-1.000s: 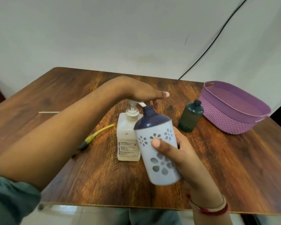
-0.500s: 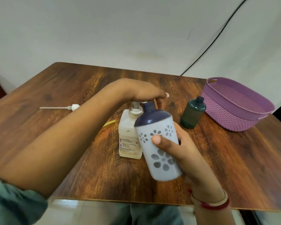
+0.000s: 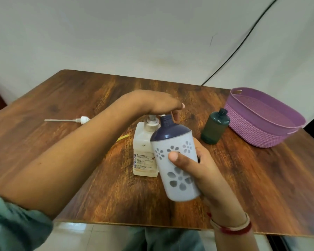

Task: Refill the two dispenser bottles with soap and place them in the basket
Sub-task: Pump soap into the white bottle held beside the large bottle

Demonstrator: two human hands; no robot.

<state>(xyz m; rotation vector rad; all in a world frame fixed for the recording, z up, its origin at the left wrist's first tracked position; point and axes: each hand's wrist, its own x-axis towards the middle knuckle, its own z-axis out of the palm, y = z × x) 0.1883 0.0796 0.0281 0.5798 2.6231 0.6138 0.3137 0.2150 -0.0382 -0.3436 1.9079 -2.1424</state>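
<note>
My right hand [image 3: 198, 171] grips a white dispenser bottle [image 3: 176, 160] with flower cut-outs and a dark purple top, tilted so its open neck sits beside the pump of the soap bottle [image 3: 145, 151]. That pale soap bottle stands upright on the table. My left hand [image 3: 158, 104] presses down on its pump head with flat fingers. A dark green bottle [image 3: 215, 127] stands upright to the right, capless. The purple woven basket [image 3: 261, 133] sits at the far right with nothing visible inside it.
A white pump head with its long tube [image 3: 69, 120] lies on the wooden table [image 3: 261, 187] at the left. A yellow-handled item [image 3: 122, 138] pokes out from behind my left arm. A black cable [image 3: 243, 40] runs down the wall behind.
The pump is pressed lower under my left hand. The view has shifted, revealing the loose pump tube at the left. The white bottle stays at the spout.
</note>
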